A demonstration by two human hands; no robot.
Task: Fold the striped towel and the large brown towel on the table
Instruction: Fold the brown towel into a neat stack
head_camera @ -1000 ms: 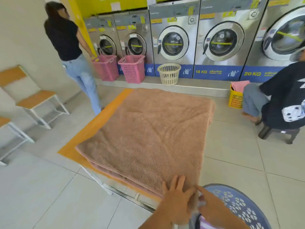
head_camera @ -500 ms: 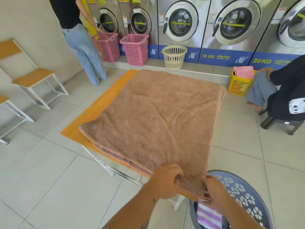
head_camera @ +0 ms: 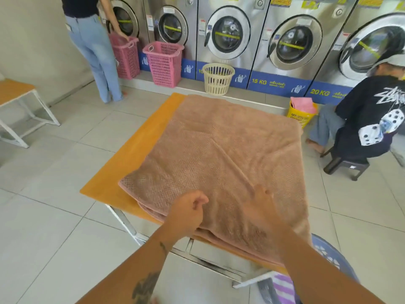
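The large brown towel lies in layers on the orange table and covers most of it, with a diagonal crease across its middle. My left hand sits at the towel's near edge, its fingers curled on the fabric. My right hand is blurred and lies flat on top of the towel, fingers spread. The purple-and-white striped towel lies in the blue basket below the table's near right corner.
Washing machines line the far wall, with two pink baskets, a cream basket and a yellow basket in front. A person stands at far left; another sits on a stool at right. A bench is at left.
Both hands were pinching the towel's near edge; now my right hand has let go and slid forward flat onto the towel. The view has tilted down and nearer the table.
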